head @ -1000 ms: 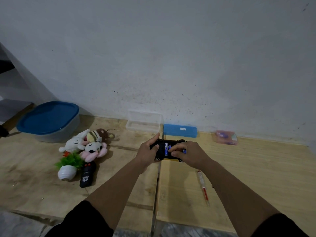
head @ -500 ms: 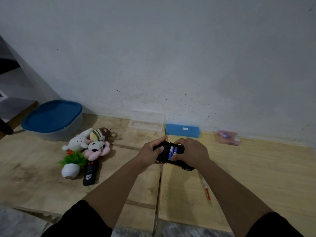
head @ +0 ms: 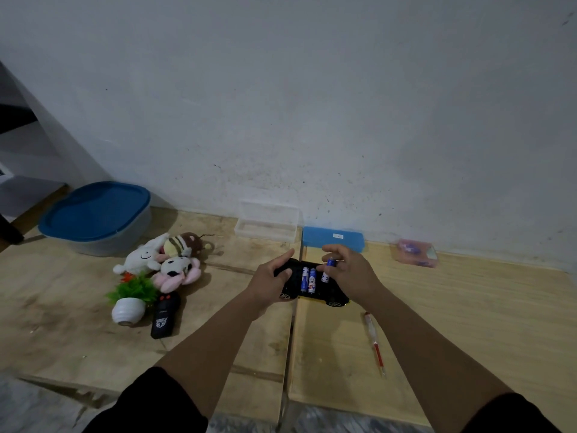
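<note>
Head view: your right hand [head: 349, 273], covering the upturned toy car [head: 312, 295] a moment ago, now pinches a battery [head: 328, 270] tilted up beside two seated cells [head: 307, 279] while your left hand [head: 268, 281] grips the car over the boards [head: 437, 323], so it likely isn't home.

Dim, cool, even light leaves the wall [head: 312, 104] a flat blue-grey. Left of the grip of the left hand [head: 267, 282] on the toy car [head: 337, 295], the tub [head: 93, 214] and plush toys [head: 162, 260] throw soft shadows rightward. The wide lens bows the wall's foot beyond that grip and stretches the sleeves [head: 146, 404]. Print on the battery [head: 327, 271] in the right hand [head: 352, 273] grip looks soft.
</note>
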